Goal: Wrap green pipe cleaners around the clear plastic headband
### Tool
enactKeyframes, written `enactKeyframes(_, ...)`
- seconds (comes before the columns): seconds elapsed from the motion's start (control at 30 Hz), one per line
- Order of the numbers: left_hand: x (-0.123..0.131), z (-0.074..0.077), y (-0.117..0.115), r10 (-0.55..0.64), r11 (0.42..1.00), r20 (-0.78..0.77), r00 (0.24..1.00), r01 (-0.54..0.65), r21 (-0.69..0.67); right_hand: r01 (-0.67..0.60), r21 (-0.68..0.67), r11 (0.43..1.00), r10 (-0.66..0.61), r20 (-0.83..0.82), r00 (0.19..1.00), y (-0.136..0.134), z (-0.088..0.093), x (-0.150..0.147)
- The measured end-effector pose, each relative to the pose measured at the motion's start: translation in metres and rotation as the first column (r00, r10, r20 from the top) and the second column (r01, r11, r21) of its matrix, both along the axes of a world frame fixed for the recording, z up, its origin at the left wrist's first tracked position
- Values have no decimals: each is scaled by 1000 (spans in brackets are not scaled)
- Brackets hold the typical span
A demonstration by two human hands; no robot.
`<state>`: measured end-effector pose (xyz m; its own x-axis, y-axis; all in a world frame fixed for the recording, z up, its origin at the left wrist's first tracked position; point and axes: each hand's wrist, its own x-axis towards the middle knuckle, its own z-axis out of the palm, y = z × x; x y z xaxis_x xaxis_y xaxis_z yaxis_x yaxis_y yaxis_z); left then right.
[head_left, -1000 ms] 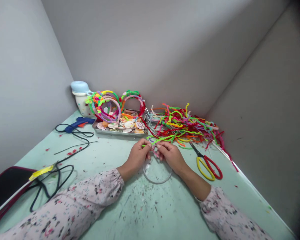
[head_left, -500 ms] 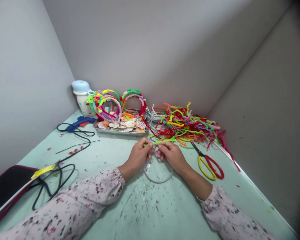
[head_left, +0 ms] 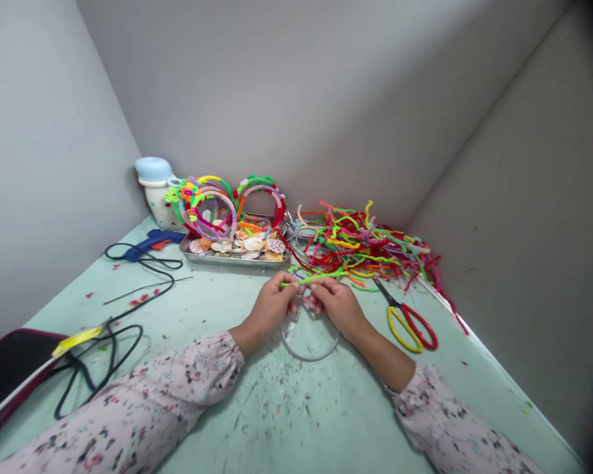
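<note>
In the head view my left hand (head_left: 278,299) and my right hand (head_left: 339,306) meet over the middle of the table. Both are closed in a pinch, fingertips almost touching. Between them runs a bright green pipe cleaner (head_left: 321,280), its right end reaching past my right fingers. A thin grey headband (head_left: 310,359) curves below my hands, its upper part hidden by my fingers. Pink fuzzy wrapping (head_left: 307,301) shows between the fingertips, with a bit of purple above it. How the green strand meets the headband is hidden.
Behind my hands, a metal tray (head_left: 232,262) holds shells and fuzzy decorated headbands (head_left: 212,227). Loose pipe cleaners (head_left: 370,243) are heaped to its right. Scissors (head_left: 405,322) lie right; a blue glue gun (head_left: 151,243), black cable (head_left: 111,355) and lidded cup (head_left: 158,194) are left.
The whole view has shifted slightly, so things sit a little further left. My hands keep nearly the same pinch on the green pipe cleaner, with only slight finger movement.
</note>
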<state>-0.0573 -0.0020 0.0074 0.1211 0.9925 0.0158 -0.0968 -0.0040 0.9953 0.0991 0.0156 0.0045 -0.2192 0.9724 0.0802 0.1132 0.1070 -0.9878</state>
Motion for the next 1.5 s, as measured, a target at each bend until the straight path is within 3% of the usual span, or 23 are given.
enactKeyframes(0.37, 0, -3, 3, 5, 1000, 67, 998, -3, -30, 0, 30, 1000, -1, 41, 999, -2, 0, 0)
enactKeyframes(1.03, 0, 1, 0, -5, 1000, 5, 1000, 5, -8, 3, 22, 1000, -4, 28, 1000, -2, 1, -1)
enactKeyframes(1.5, 1, -8, 3, 9, 1000, 27, 1000, -8, -8, -2, 25, 1000, 0, 70, 998, -2, 0, 0)
